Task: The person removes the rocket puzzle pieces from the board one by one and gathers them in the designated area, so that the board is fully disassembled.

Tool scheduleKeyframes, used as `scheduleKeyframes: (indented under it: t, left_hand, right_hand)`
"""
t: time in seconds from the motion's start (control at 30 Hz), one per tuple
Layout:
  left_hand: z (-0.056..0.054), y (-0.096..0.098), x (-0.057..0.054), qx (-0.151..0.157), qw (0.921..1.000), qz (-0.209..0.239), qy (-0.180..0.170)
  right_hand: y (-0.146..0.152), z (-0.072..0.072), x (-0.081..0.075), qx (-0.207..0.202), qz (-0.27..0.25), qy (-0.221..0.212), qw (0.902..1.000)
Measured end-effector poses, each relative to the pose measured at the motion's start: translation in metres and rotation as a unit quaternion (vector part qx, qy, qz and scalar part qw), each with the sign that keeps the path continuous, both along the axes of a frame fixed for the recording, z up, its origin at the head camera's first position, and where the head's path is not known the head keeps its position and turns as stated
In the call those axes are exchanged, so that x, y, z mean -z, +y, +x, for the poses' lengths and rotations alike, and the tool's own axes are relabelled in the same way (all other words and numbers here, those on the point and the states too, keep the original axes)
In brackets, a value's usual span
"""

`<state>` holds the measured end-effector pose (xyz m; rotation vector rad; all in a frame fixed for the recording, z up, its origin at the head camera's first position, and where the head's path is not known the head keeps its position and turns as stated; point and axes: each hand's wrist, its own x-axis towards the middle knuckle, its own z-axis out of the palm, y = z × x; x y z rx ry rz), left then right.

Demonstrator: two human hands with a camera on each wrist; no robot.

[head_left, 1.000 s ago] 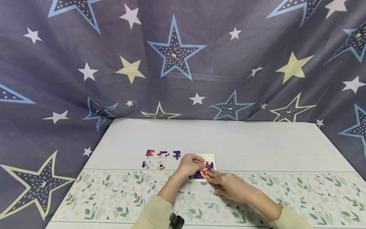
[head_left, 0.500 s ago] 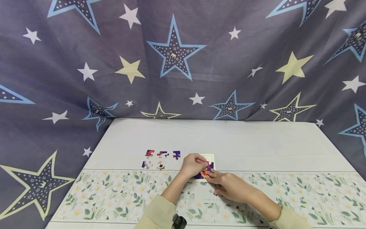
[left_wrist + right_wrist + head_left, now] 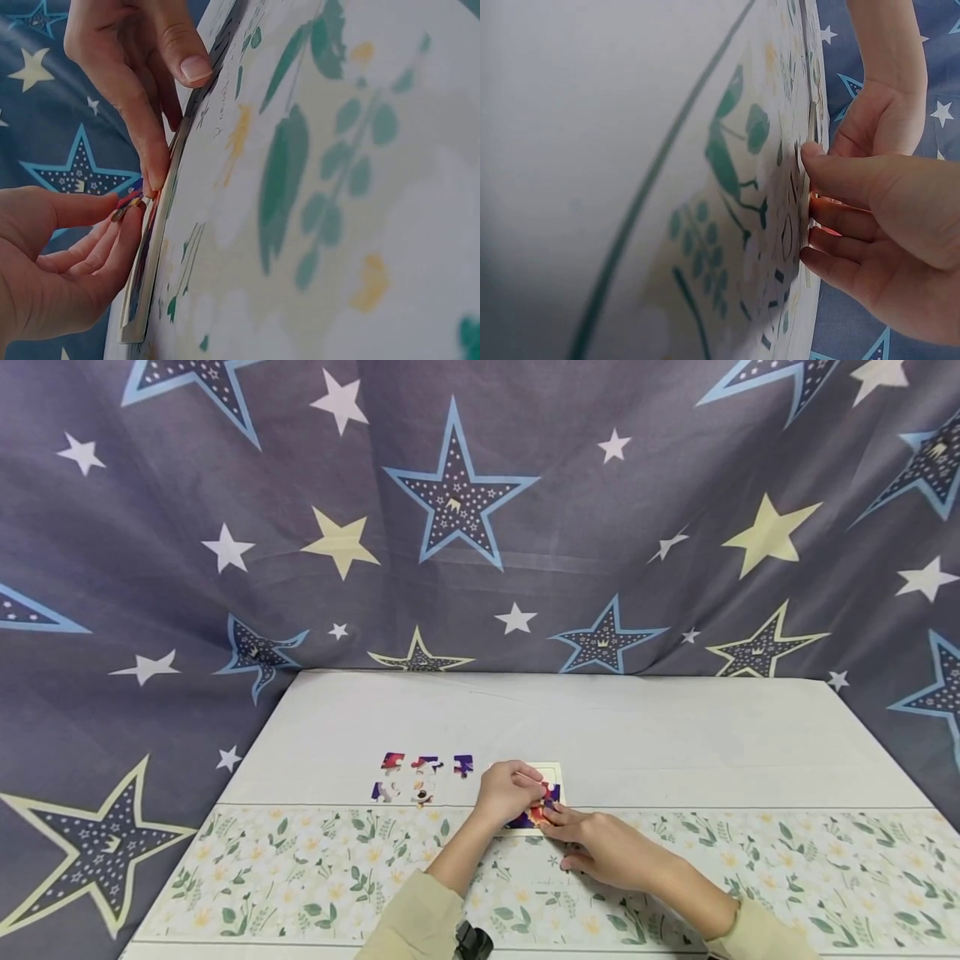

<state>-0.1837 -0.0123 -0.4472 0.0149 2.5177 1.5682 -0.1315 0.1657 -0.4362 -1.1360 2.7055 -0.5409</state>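
Puzzle piece, pinched by the left hand over the puzzle frame. The right hand, grasping nothing, rests extended fingers at the frame's near right. Tabs are best aligned before pressing flat. Five loose pieces lie left.

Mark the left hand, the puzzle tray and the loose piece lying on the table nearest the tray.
Left hand (image 3: pixel 506 792): head view, on the back of the hand.
Puzzle tray (image 3: pixel 551 773): head view, on its bare far part.
Loose piece (image 3: pixel 464 763): head view, on its purple face.
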Motion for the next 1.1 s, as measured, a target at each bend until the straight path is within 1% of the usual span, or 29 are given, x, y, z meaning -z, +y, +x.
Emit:
scheduleKeyframes:
  t: [0.37, 0.73, 0.83, 0.93, 0.97, 1.1]
  left_hand:
    - [0.001, -0.001, 0.003, -0.008, 0.9999, 0.005, 0.013]
    - [0.001, -0.002, 0.004, -0.018, 0.9995, 0.026, 0.001]
    - [0.0, -0.003, 0.002, -0.03, 0.9989, 0.036, -0.004]
    - [-0.001, -0.007, -0.001, -0.041, 0.9976, 0.054, -0.01]
    - [-0.001, -0.008, -0.002, -0.043, 0.9969, 0.064, -0.016]
    - [-0.002, -0.015, -0.006, -0.045, 0.9966, 0.068, -0.011]
  right_hand:
    - [0.0, 0.001, 0.001, 0.001, -0.001, 0.004, 1.0]
    - [0.0, 0.0, 0.001, 0.0, -0.005, 0.004, 1.0]
    - [0.0, 0.0, 0.003, -0.001, -0.007, 0.003, 1.0]
    - [0.001, 0.0, 0.003, 0.001, -0.007, 0.003, 1.0]
    - [0.001, 0.0, 0.003, 0.001, -0.006, 0.001, 1.0]
    - [0.001, 0.0, 0.003, 0.001, -0.007, -0.002, 1.0]
